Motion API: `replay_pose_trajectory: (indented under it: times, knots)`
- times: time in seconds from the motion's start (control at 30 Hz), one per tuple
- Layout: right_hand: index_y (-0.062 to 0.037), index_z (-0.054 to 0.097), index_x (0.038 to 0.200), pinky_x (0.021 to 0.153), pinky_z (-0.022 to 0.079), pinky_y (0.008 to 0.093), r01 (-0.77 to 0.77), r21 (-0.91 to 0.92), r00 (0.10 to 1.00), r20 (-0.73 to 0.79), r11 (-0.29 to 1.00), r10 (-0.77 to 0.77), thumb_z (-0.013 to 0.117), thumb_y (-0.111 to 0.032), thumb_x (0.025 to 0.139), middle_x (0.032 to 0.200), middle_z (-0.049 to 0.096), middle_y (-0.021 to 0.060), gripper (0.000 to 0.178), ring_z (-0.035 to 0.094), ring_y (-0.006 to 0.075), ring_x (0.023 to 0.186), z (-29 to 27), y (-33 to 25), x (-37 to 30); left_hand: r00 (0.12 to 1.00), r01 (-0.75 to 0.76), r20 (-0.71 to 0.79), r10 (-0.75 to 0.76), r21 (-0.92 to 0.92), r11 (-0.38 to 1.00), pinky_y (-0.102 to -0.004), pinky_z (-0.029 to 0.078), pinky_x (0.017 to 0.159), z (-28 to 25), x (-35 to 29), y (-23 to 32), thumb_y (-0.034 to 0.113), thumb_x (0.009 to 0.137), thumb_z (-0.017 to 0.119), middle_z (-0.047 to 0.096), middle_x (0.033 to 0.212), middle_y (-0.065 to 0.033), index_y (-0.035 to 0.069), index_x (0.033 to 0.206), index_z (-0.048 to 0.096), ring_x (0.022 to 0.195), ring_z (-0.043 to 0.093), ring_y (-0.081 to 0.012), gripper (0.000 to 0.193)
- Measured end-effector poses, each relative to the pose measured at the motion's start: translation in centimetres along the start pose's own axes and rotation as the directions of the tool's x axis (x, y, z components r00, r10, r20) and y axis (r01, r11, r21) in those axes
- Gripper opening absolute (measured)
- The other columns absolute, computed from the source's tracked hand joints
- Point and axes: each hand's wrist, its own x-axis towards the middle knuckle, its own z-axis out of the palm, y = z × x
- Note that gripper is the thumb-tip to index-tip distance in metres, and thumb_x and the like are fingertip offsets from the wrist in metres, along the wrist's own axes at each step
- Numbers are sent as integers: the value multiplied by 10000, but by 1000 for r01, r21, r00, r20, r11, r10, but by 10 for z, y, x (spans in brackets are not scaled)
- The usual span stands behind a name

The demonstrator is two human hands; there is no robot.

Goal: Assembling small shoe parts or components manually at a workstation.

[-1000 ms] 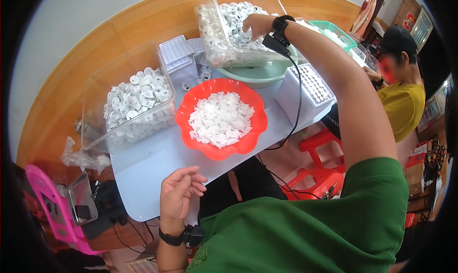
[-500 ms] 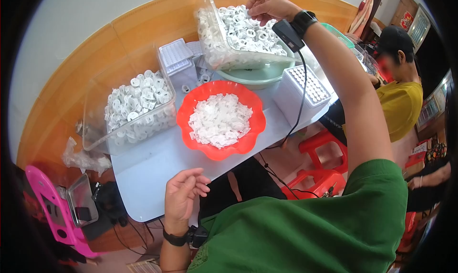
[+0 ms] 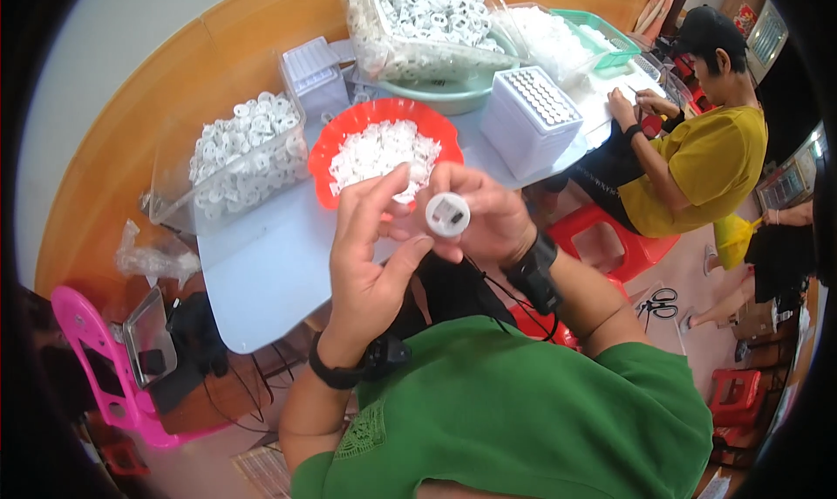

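A small round white plastic piece with a dark slot [image 3: 447, 215] sits above the near table edge, pinched in the right hand [image 3: 488, 215], whose lower fingers are partly hidden. The left hand [image 3: 370, 259] holds its thumb and forefinger spread apart; whether its thumb touches the piece is unclear. Behind, the hands partly cover a red scalloped plastic bowl [image 3: 322, 166] of blurred white bits. Farther back, the top edge crops a clear plastic bin [image 3: 427, 58].

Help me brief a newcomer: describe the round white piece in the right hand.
On the pale blue table, find the red bowl. To its lower right, the wearer's right hand holds the round white piece. Unlike its heaped lookalikes, it's held.
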Motion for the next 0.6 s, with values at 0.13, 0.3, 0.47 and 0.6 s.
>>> replay_pose_trajectory:
  times: [0.13,0.3,0.47,0.6]
  knots:
    - [-4,525,1095,553,531,318,15,197,991,-131,980,11,541,-180,909,876,607,100,256,617,180,676,-1,34,-23,996,46,73,-49,47,998,-287,494,766,8,-17,-2,40,799,688,496,1104,-90,40,1133,626,931,561,-170,340]
    - [-8,520,1132,554,524,306,-55,209,972,-212,976,100,524,-207,933,849,602,90,281,610,168,650,5,42,-39,996,-76,67,64,188,979,-277,465,764,12,-29,-9,94,793,709,533,1091,-90,30,1092,630,935,545,-169,316]
    - [-7,540,1090,545,517,294,-58,170,963,-249,984,100,525,-214,941,805,599,82,256,599,163,615,12,42,-49,995,-18,104,9,90,996,-283,451,765,17,-38,-18,143,773,744,549,1102,-98,4,1080,623,937,542,-169,358]
    - [-2,581,974,547,520,281,-143,-26,921,-369,989,123,529,-237,949,754,597,67,241,593,152,600,14,31,-60,992,101,76,-100,-6,995,-283,454,789,17,-47,-20,132,757,761,562,1076,-97,-24,1038,619,927,555,-172,352]
